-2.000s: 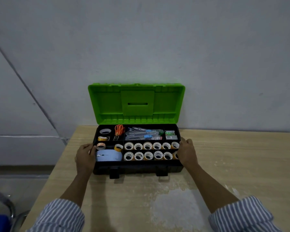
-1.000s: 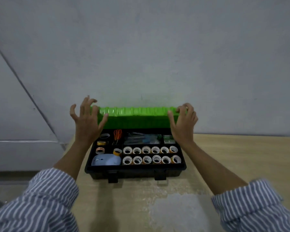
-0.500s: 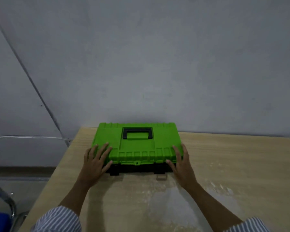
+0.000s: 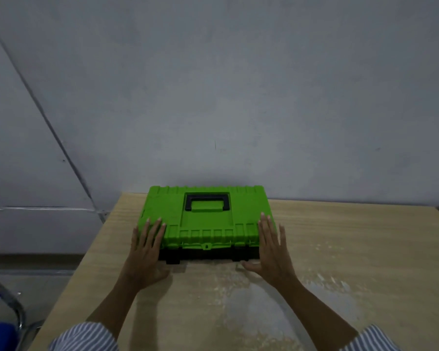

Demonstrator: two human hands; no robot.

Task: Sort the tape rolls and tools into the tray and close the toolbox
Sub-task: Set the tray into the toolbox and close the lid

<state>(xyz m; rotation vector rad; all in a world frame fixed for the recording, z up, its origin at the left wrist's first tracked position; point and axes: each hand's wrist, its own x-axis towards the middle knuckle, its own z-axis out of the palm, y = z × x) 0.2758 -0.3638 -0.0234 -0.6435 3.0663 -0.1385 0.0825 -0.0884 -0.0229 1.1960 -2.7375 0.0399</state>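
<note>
Lid [image 4: 208,219] is down on the toolbox [image 4: 209,253] at the table's [image 4: 340,249] back edge, my left hand [image 4: 145,254] and right hand [image 4: 273,252] flat, empty, so next I'd snap the 2 front latches.

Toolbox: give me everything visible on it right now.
The toolbox looks like moulded plastic: a bright green ribbed lid on a black base. The lid is down; a black carry handle lies flat in its recess. Two black latches show at the front, not clearly fastened. It sits flat on the wooden table near the wall. The left hand and right hand rest open on its front corners.
</note>
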